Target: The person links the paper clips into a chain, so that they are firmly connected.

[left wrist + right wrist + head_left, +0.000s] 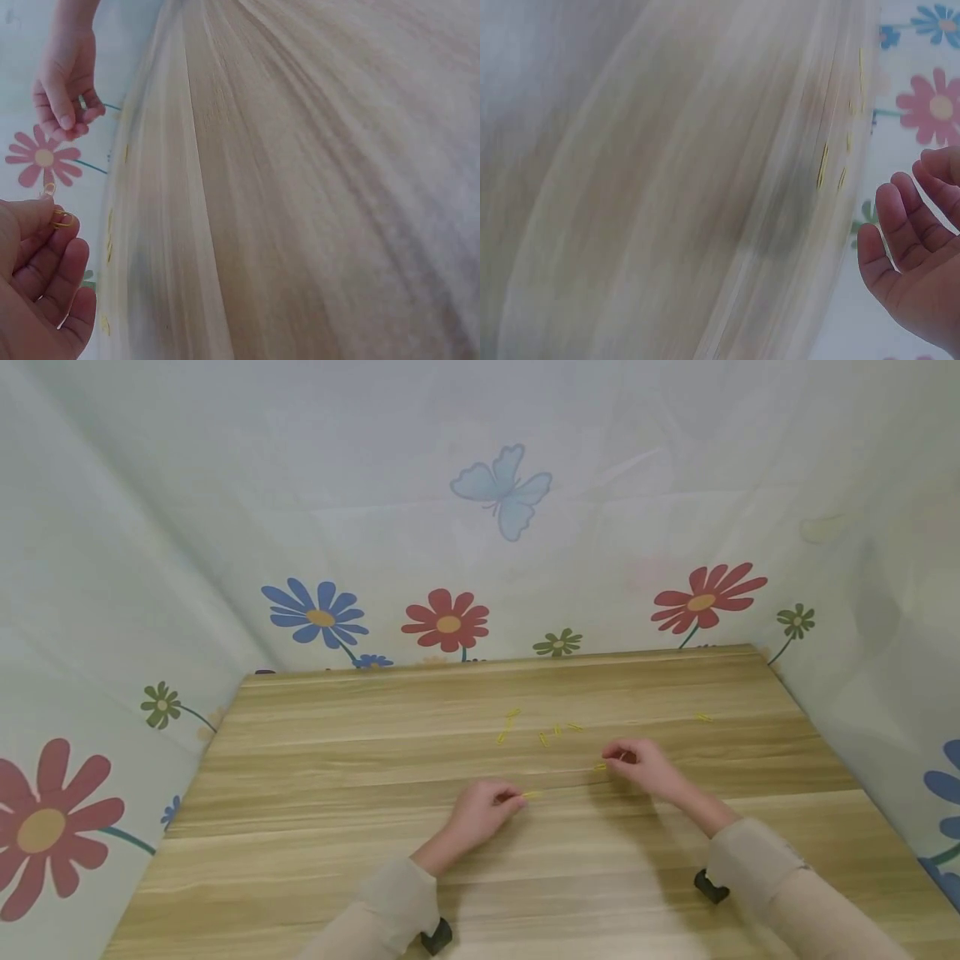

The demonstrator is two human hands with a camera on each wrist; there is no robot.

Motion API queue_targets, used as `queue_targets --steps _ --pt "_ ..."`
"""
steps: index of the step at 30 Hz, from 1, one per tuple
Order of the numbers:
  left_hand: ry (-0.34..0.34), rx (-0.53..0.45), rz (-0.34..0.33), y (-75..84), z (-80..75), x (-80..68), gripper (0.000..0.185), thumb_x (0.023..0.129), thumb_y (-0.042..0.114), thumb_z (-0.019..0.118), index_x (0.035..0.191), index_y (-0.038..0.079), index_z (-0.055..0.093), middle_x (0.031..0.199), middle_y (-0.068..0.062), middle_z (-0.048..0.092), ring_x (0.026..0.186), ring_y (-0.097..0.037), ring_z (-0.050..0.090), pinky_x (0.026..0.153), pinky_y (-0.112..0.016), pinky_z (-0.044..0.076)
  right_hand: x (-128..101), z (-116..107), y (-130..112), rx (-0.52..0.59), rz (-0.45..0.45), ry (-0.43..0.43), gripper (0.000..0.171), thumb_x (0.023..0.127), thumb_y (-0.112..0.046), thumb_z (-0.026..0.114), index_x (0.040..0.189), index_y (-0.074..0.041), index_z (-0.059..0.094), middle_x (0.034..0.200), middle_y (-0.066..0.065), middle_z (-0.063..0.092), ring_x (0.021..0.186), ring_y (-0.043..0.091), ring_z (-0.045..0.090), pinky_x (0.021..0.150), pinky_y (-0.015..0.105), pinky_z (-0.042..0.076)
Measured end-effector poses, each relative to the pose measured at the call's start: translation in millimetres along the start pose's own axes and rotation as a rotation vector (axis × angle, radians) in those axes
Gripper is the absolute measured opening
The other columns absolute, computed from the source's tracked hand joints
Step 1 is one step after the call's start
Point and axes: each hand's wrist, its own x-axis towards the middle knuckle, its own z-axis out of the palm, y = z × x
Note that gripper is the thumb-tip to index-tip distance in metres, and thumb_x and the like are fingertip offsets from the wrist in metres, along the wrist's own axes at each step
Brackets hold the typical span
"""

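My left hand (483,814) pinches yellow paper clips (63,219) between thumb and forefinger, just above the wooden table. Two yellow wire loops show at the fingertips in the left wrist view; whether they belong to one clip or two linked ones I cannot tell. To the right, my right hand (647,768) hovers with loosely bent fingers, and no clip shows in it. A single yellow paper clip (600,767) appears beside its fingertips in the head view. The right wrist view shows only part of this hand (922,255), its thumb mostly out of frame.
Several more yellow paper clips (543,740) lie scattered on the table (337,760) beyond the hands. Another clip (702,717) sits apart at the right. A white flowered cloth (375,543) hangs behind the table's far edge and along both sides.
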Motion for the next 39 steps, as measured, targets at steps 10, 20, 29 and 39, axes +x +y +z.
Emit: queue_targets --steps 10,20,29,39 --pt "0.021 0.003 -0.003 -6.2 -0.3 -0.6 0.016 0.083 0.027 0.06 0.084 0.012 0.068 0.081 0.001 0.068 0.074 -0.008 0.059 0.066 -0.019 0.046 8 -10 20 -0.039 0.083 0.064 0.019 0.086 -0.009 0.055 0.097 0.006 0.06 0.087 0.013 0.061 0.076 0.016 0.053 0.065 0.026 0.044" --pt "0.035 -0.001 0.02 -8.7 -2.0 -1.4 0.014 0.082 0.024 0.061 0.082 0.012 0.068 0.08 0.001 0.068 0.074 -0.008 0.059 0.067 -0.021 0.046 13 0 33 -0.112 0.097 0.031 0.007 0.081 -0.007 0.059 0.078 -0.002 0.061 0.076 0.008 0.06 0.07 0.014 0.051 0.061 0.026 0.041" --pt "0.03 -0.003 0.004 -9.9 -2.9 -2.3 0.015 0.083 0.025 0.061 0.082 0.012 0.068 0.081 0.002 0.068 0.076 -0.009 0.059 0.069 -0.022 0.046 14 10 32 -0.185 0.071 -0.018 0.008 0.081 -0.009 0.059 0.077 -0.003 0.063 0.073 0.005 0.06 0.067 0.012 0.049 0.059 0.026 0.041" --pt "0.025 -0.009 -0.009 -11.4 -2.3 -2.9 0.015 0.083 0.025 0.06 0.083 0.012 0.068 0.082 0.002 0.068 0.076 -0.008 0.06 0.069 -0.022 0.046 23 20 30 -0.253 0.082 0.019 0.011 0.08 -0.015 0.061 0.082 -0.004 0.064 0.074 0.004 0.061 0.069 0.013 0.052 0.062 0.028 0.043"
